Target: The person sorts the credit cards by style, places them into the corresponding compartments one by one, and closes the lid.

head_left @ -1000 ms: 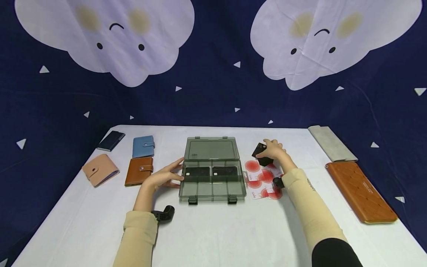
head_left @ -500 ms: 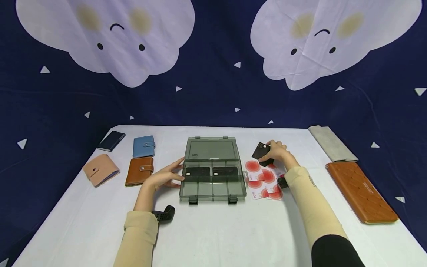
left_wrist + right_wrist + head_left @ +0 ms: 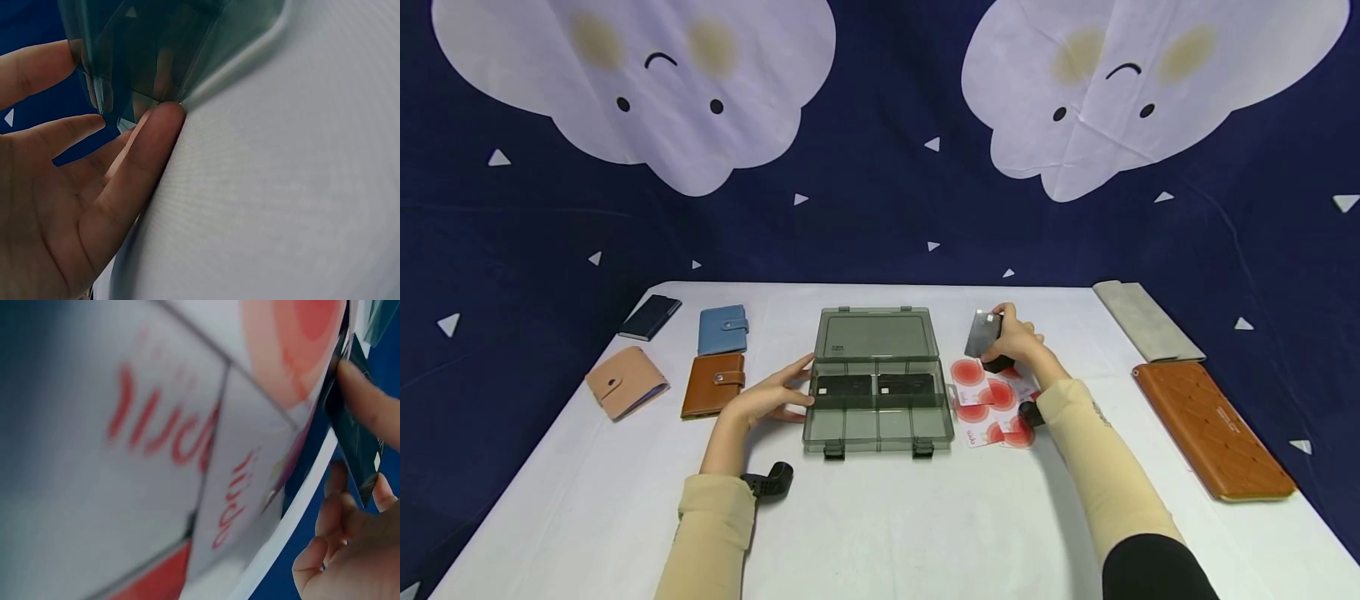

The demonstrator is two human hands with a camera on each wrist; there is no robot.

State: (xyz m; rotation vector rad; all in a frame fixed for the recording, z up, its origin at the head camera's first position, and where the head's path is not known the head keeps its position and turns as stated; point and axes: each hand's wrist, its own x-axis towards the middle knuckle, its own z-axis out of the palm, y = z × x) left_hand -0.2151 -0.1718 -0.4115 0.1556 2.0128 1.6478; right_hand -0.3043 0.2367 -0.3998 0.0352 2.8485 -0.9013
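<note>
My right hand [image 3: 1018, 340] pinches a black card [image 3: 982, 335] between thumb and fingers, its face catching the light. Part of another black card [image 3: 997, 364] shows just under that hand. Below lie several white cards with red circles [image 3: 968, 374], overlapping one another. In the right wrist view the held card stands tilted between thumb and fingertips. My left hand [image 3: 760, 402] rests against the left side of a smoky clear plastic box [image 3: 878, 429], fingers and thumb extended in the left wrist view. The box lid lies open toward the back; two black cards [image 3: 844, 386] are in its compartments.
On the left lie a black card holder [image 3: 651, 317], a blue wallet [image 3: 722, 328], a brown wallet [image 3: 709, 387] and a pink wallet [image 3: 627, 382]. On the right are a grey pouch [image 3: 1146, 321] and a long brown wallet [image 3: 1213, 429]. A dark blue curtain hangs behind.
The black card in my right hand has tilted up and turned from dark to shiny grey, with the fingers at its upper edge. My left hand and the box have stayed put.
</note>
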